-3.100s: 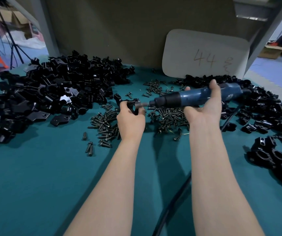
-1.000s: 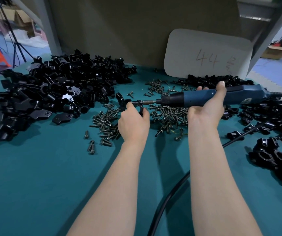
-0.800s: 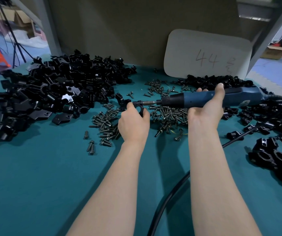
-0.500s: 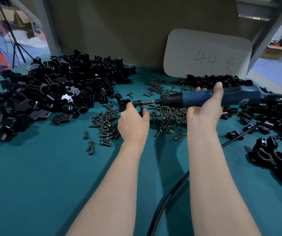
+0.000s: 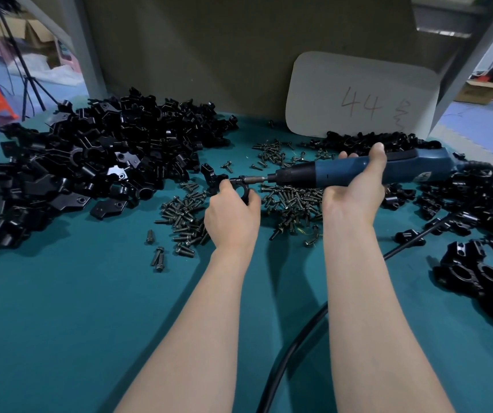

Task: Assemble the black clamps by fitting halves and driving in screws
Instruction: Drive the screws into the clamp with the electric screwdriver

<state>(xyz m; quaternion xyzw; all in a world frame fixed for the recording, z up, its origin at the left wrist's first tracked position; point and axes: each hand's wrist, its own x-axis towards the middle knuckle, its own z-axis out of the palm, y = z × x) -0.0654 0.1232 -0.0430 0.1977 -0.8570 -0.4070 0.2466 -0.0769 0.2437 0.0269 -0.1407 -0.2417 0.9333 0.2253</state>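
Above the screw pile [image 5: 291,201], our left hand [image 5: 233,217] grips the black clamp [image 5: 240,187]; our right hand [image 5: 354,192], palm up, wraps the blue electric screwdriver [image 5: 358,172], held level, bit against the clamp.

Clamp halves [image 5: 84,171] heaped at table [image 5: 60,323] left edge; screws [image 5: 284,201] centre; assembled clamps [image 5: 483,272] right edge; card [image 5: 361,96] behind.

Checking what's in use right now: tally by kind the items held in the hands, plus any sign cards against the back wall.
Electric screwdriver: 1, held by the right hand
Black clamp: 1, held by the left hand
Card marked 44: 1
Total: 3
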